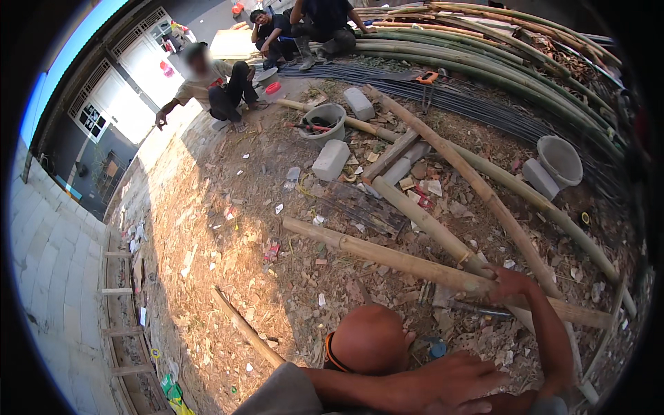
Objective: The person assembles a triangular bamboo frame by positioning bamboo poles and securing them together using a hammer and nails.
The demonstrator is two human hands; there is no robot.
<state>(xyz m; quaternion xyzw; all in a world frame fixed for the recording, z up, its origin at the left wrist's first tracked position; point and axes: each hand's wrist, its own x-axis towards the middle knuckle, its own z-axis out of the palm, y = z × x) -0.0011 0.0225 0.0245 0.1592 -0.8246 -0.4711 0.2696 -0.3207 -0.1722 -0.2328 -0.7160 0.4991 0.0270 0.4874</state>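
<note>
My right hand [510, 283] is closed over a bamboo pole [373, 254] that lies crosswise in front of me. Under that hand, the pole meets a second bamboo pole [429, 223] running away from me. My left hand [460, 380] reaches across at the lower edge, fingers stretched out and slightly blurred, with nothing visible in it. Beside my left forearm rises my bent bare knee [370, 337]. A small blue round thing [437, 349] lies on the ground beyond my left hand. A dark, metallic long tool [481, 309] lies partly below the crosswise pole.
Longer poles [477, 183], concrete blocks [332, 160] and grey buckets [324, 123] [560, 160] lie ahead. An orange-handled saw [427, 79] sits by steel rods [387, 81] and piled bamboo [477, 55]. People [214, 86] sit farther off. A block wall [62, 242] borders the left.
</note>
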